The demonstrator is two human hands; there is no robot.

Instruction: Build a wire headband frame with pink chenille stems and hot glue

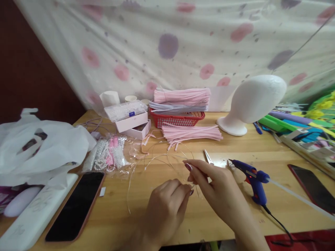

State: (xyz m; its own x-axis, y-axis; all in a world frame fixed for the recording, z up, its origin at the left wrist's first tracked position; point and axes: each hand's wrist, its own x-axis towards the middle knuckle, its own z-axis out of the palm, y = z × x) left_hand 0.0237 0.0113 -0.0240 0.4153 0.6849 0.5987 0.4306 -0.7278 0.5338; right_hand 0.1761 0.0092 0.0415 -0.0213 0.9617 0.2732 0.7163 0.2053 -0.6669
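Observation:
Thin wire [154,157], bent into loose loops, spreads over the middle of the wooden table and runs up to both hands. My left hand [169,205] is closed, its thumb and fingers pinching the wire just above the table. Close beside it, at the upper right, my right hand [211,184] pinches the wire between thumb and forefinger. The exact spot each hand grips is partly hidden by the fingers. Behind my right hand lie scissors [208,156], their blades showing and their handles mostly covered.
A blue glue gun [251,177] with its cord lies right of my hands. Phones [75,205] lie on both sides. Pink pipe cleaners [192,133], a red basket [172,120], a white foam head [256,101] and a bag of beads [108,153] stand or lie farther back.

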